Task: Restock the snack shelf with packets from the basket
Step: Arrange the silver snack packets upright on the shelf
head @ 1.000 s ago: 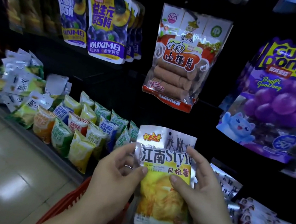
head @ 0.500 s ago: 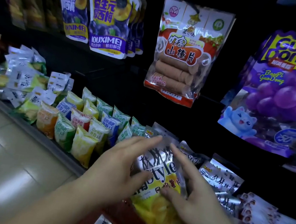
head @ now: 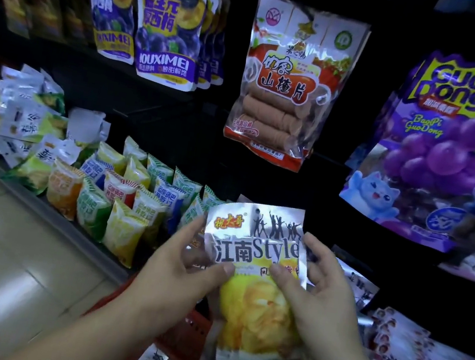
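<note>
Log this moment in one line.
left hand grips silver chip packet | right hand grips same packet | packet upright over red basket | not yet on shelf

The packet [head: 252, 253] sits between left hand [head: 180, 279] and right hand [head: 323, 299], above the basket [head: 185, 332], before the shelf [head: 61, 222].

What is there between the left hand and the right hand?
In the head view, the silver chip packet, which the left hand and right hand both pinch.
</note>
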### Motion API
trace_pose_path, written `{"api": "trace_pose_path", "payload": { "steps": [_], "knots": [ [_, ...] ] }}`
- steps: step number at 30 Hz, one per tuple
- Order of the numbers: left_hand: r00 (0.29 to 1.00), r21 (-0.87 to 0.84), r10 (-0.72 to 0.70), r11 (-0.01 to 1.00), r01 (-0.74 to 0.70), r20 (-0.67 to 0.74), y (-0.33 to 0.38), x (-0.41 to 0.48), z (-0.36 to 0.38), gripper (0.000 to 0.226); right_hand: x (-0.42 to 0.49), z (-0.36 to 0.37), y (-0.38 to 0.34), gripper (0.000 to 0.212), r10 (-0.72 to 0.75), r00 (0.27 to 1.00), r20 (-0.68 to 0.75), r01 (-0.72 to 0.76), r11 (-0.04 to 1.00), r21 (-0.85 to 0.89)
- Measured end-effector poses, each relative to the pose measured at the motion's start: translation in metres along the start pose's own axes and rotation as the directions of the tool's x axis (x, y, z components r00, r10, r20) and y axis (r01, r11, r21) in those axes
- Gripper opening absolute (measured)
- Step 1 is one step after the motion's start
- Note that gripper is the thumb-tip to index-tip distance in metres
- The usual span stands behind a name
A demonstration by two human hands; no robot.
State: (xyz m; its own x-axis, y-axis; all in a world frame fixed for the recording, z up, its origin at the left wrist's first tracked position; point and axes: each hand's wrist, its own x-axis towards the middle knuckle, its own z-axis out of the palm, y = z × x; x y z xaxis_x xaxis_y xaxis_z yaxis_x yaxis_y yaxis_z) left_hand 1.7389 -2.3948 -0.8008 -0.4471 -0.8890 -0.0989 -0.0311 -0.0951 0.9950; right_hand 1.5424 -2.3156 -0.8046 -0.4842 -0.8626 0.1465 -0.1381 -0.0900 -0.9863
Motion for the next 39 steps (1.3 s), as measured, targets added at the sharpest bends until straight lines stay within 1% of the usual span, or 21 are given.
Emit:
{"api": "trace_pose_path", "payload": {
  "steps": [2, 5, 6, 8, 10, 12, 14, 16, 18, 20, 22, 23, 25, 28, 32, 34, 35, 36, 37, 38, 39],
  "knots": [
    [0.999, -0.033, 0.038, 0.999, -0.039, -0.027, -0.001, -0.002, 0.008, 0.077, -0.002, -0.001, 0.002, 0.076, 0.005, 0.994, 0.109, -0.014, 0.997, 0.076],
    [0.981, 0.002, 0.098, 0.995, -0.099, -0.168, 0.000, 0.003, 0.007, 0.080, -0.006, -0.001, -0.001, 0.075, 0.023, 0.962, 0.273, -0.059, 0.990, 0.125],
    [0.970, 0.005, 0.103, 0.994, -0.105, -0.219, 0.000, 0.004, 0.005, 0.080, -0.007, -0.001, 0.001, 0.070, 0.033, 0.961, 0.276, -0.067, 0.991, 0.113],
    [0.966, -0.036, 0.082, 0.995, -0.094, -0.245, 0.000, 0.005, 0.004, 0.074, -0.006, 0.001, 0.003, 0.057, 0.057, 0.981, 0.188, -0.074, 0.994, 0.082],
    [0.989, -0.027, 0.034, 0.999, -0.038, -0.144, -0.001, 0.004, 0.007, 0.067, -0.004, 0.001, 0.004, 0.047, 0.059, 0.994, 0.090, -0.066, 0.995, 0.079],
    [0.999, 0.001, -0.012, 1.000, 0.012, -0.034, -0.005, 0.003, 0.011, 0.061, -0.003, 0.000, 0.002, 0.042, 0.059, 0.997, 0.047, -0.064, 0.994, 0.094],
    [0.998, -0.015, -0.015, 1.000, 0.014, -0.057, -0.009, 0.004, 0.010, 0.059, -0.003, -0.003, 0.002, 0.048, 0.073, 0.994, 0.083, -0.085, 0.984, 0.155],
    [0.991, 0.012, 0.037, 0.999, -0.036, -0.127, -0.009, 0.005, 0.005, 0.059, -0.005, -0.005, 0.002, 0.064, 0.092, 0.979, 0.184, -0.127, 0.973, 0.191],
    [0.986, 0.008, 0.069, 0.998, -0.068, -0.151, -0.007, 0.005, 0.000, 0.056, -0.007, -0.004, 0.003, 0.070, 0.071, 0.973, 0.222, -0.101, 0.987, 0.127],
    [0.996, -0.016, 0.041, 0.999, -0.042, -0.078, -0.006, 0.002, -0.002, 0.060, -0.005, -0.005, 0.001, 0.061, 0.065, 0.984, 0.165, -0.085, 0.989, 0.117],
    [1.000, 0.054, 0.025, 0.998, -0.025, 0.002, -0.005, -0.003, -0.001, 0.062, -0.003, -0.006, 0.001, 0.058, 0.076, 0.991, 0.114, -0.084, 0.994, 0.064],
    [0.999, 0.098, 0.038, 0.994, -0.038, -0.001, -0.003, -0.005, 0.001, 0.061, -0.002, -0.008, 0.001, 0.060, 0.077, 0.990, 0.121, -0.082, 0.996, 0.038],
    [0.997, 0.116, 0.054, 0.992, -0.047, -0.055, -0.001, -0.005, 0.003, 0.059, -0.001, -0.013, 0.000, 0.069, 0.084, 0.980, 0.181, -0.089, 0.996, 0.015],
    [0.995, 0.042, 0.050, 0.998, -0.046, -0.090, 0.000, -0.004, 0.002, 0.059, -0.002, -0.015, -0.004, 0.076, 0.095, 0.941, 0.324, -0.100, 0.995, 0.001],
    [0.988, 0.045, 0.126, 0.992, -0.122, -0.091, 0.001, -0.006, 0.004, 0.054, -0.003, -0.016, -0.003, 0.074, 0.087, 0.961, 0.261, -0.018, 0.967, -0.254],
    [0.977, 0.107, 0.185, 0.979, -0.173, -0.109, -0.004, -0.008, 0.007, 0.050, -0.004, -0.015, -0.002, 0.076, 0.063, 0.981, 0.184, 0.016, 0.917, -0.399],
    [0.969, 0.172, 0.225, 0.964, -0.205, -0.106, -0.006, -0.009, 0.008, 0.048, -0.004, -0.013, 0.000, 0.075, 0.022, 0.987, 0.158, 0.049, 0.900, -0.432],
    [0.957, 0.254, 0.276, 0.935, -0.247, -0.086, -0.008, -0.011, 0.009, 0.045, -0.005, -0.012, 0.000, 0.072, -0.029, 0.989, 0.148, 0.091, 0.897, -0.433],
    [0.940, 0.343, 0.338, 0.890, -0.300, -0.053, -0.011, -0.012, 0.011, 0.039, -0.007, -0.008, -0.002, 0.067, -0.069, 0.987, 0.144, 0.116, 0.928, -0.355],
    [0.913, 0.415, 0.407, 0.832, -0.368, -0.008, -0.014, -0.014, 0.015, 0.034, -0.008, -0.004, -0.007, 0.063, -0.077, 0.987, 0.138, 0.106, 0.971, -0.214],
    [0.880, 0.463, 0.472, 0.769, -0.441, 0.053, -0.017, -0.017, 0.020, 0.031, -0.009, 0.000, -0.011, 0.058, -0.043, 0.987, 0.157, 0.049, 0.998, -0.038]
  ]
}}
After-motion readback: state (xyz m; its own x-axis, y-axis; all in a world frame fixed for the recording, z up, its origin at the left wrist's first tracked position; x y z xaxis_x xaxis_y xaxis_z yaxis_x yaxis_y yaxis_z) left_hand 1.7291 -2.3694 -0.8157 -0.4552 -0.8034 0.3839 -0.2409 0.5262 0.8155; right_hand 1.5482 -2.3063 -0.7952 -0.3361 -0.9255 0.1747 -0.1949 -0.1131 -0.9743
